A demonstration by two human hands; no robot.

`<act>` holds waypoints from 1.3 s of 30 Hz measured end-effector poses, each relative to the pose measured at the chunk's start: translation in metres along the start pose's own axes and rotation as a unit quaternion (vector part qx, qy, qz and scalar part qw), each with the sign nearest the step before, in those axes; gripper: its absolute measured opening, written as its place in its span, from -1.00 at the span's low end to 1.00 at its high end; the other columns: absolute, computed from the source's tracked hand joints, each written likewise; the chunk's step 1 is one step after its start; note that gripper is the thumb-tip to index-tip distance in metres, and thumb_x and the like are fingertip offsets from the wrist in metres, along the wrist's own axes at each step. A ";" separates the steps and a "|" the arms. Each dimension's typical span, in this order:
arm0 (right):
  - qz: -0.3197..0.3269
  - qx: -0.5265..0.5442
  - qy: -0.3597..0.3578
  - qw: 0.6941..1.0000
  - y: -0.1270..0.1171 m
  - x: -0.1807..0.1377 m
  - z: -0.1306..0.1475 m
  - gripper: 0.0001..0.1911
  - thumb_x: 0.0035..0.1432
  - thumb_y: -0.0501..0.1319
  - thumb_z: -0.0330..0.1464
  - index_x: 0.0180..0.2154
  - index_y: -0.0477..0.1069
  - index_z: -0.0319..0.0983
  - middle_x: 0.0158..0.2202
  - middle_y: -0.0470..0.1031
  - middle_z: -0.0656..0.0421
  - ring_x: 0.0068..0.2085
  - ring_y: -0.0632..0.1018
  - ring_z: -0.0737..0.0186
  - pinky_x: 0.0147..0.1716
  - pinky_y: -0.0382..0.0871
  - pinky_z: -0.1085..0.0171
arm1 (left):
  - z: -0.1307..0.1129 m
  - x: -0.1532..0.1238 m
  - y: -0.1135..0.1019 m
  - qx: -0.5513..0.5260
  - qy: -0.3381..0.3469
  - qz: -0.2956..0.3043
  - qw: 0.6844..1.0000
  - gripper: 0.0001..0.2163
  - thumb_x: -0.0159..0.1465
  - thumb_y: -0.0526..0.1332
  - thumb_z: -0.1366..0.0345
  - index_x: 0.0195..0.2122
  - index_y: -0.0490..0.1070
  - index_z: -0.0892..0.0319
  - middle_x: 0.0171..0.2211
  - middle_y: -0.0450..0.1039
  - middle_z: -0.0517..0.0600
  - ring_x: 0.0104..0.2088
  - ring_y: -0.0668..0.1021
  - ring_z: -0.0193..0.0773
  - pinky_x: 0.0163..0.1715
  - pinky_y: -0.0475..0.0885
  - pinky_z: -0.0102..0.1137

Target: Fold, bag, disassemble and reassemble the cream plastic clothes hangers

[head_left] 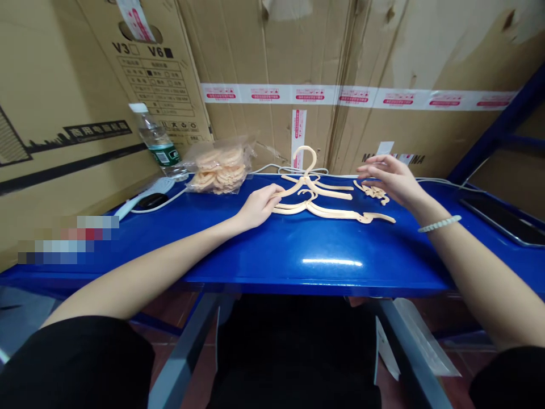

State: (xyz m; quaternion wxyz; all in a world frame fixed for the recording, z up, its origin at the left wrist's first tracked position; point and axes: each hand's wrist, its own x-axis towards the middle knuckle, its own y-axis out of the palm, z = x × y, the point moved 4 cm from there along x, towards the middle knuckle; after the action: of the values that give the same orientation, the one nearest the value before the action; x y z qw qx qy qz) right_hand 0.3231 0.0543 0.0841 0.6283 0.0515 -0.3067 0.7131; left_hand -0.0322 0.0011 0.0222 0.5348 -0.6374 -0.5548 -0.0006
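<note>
Two cream plastic hangers lie on the blue table (298, 255): a far hanger (317, 184) with its hook standing up, and a near hanger (332, 213) flat in front of it. My left hand (258, 205) pinches the left arm ends of these hangers. My right hand (389, 177) hovers with fingers spread over a small pile of cream plastic pieces (373, 191), holding nothing. A bead bracelet (438, 224) circles my right wrist.
A clear bag of cream parts (219, 167) and a water bottle (157, 139) stand at the back left. White cables (272, 168) run along the rear. A dark tablet (502, 218) lies at the right. Cardboard boxes (340, 74) wall the back and left.
</note>
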 end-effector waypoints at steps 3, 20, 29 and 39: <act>0.026 -0.304 -0.046 0.951 -0.022 0.011 -0.026 -0.70 0.10 0.37 -0.28 -0.10 0.53 -0.18 -0.13 0.66 0.00 -0.03 0.64 -0.17 0.04 0.54 -0.12 | 0.002 -0.001 0.002 0.002 -0.017 0.010 1.000 -0.75 0.40 0.05 0.21 -0.07 0.44 0.20 -0.17 0.58 0.07 -0.17 0.59 -0.11 -0.09 0.44 -0.29; -0.024 -0.514 -0.056 0.856 -0.030 0.013 -0.038 -0.74 0.21 0.24 -0.36 -0.14 0.68 -0.14 -0.27 0.69 0.06 -0.21 0.66 -0.09 -0.25 0.49 0.11 | 0.004 -0.001 0.001 -0.003 -0.033 -0.006 0.999 -0.73 0.40 0.06 0.16 -0.06 0.45 0.17 -0.15 0.59 0.06 -0.18 0.59 -0.11 -0.10 0.45 -0.29; 0.173 -0.559 -0.110 0.803 -0.013 0.016 -0.057 -0.66 0.20 0.15 -0.47 -0.11 0.67 -0.20 -0.11 0.68 0.00 -0.05 0.57 -0.13 -0.14 0.45 0.05 | 0.005 -0.001 0.002 -0.005 -0.028 -0.006 1.000 -0.72 0.39 0.05 0.15 -0.06 0.45 0.17 -0.17 0.58 0.05 -0.18 0.59 -0.12 -0.11 0.43 -0.30; -0.105 -0.357 -0.134 0.919 -0.016 0.005 -0.014 -0.73 0.34 0.18 -0.26 -0.14 0.65 -0.18 -0.12 0.59 -0.06 -0.04 0.55 -0.17 0.01 0.45 -0.09 | 0.005 -0.001 0.001 -0.005 -0.028 -0.004 1.000 -0.73 0.39 0.05 0.16 -0.07 0.44 0.17 -0.18 0.59 0.05 -0.18 0.59 -0.11 -0.12 0.43 -0.29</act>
State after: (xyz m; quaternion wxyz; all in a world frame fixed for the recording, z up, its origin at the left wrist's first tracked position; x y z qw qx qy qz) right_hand 0.3408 0.0661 0.0814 0.6295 -0.0492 -0.6148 0.4726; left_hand -0.0346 0.0042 0.0184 0.5158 -0.6376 -0.5721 0.0121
